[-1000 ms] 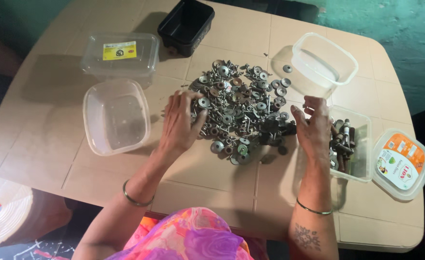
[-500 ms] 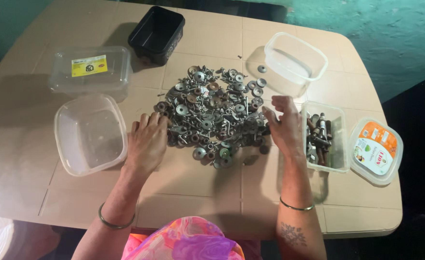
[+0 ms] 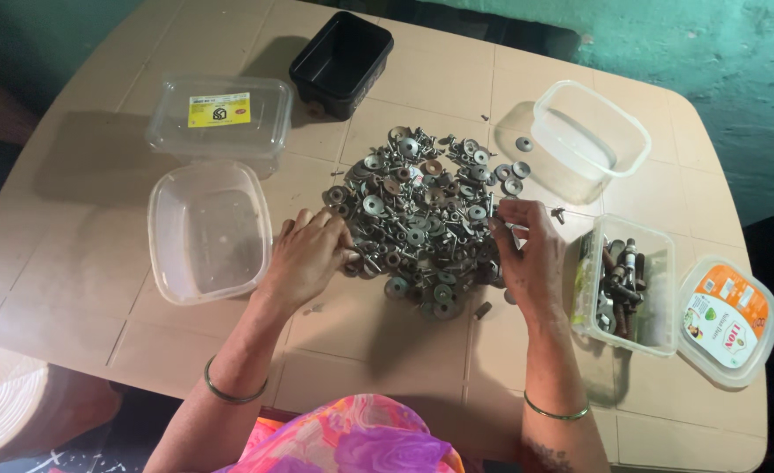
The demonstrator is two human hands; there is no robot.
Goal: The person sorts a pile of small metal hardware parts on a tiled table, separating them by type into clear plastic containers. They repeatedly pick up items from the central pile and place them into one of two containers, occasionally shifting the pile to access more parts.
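We look down on a beige plastic counter moulded in square tiles, with a teal painted wall beyond its far right edge. In the middle lies a heap of grey metal washers, screws and bolts, spread loosely and reaching from the centre toward the far side.

Our left hand rests palm down on the near left edge of the heap, fingers gently curled and touching the outer pieces; we cannot tell whether it has hold of any. Our right hand sits at the heap's right edge, fingers bent inward with the fingertips pinched close together over the pieces; whether something small is caught between them we cannot tell. A thin metal bangle circles each wrist.

Left of the left hand stands an open clear plastic tub, and just beyond it a clear plastic tub closed with a lid bearing a yellow label. Farther off, at the far edge, is a black rectangular plastic tray. On the far right a second clear plastic tub stands tilted, with a couple of stray washers beside it. Just right of the right hand is a clear plastic box holding dark rusty bolts, and at the right rim a lidded tub with an orange and white label. Pink and orange patterned cloth shows at the near edge.
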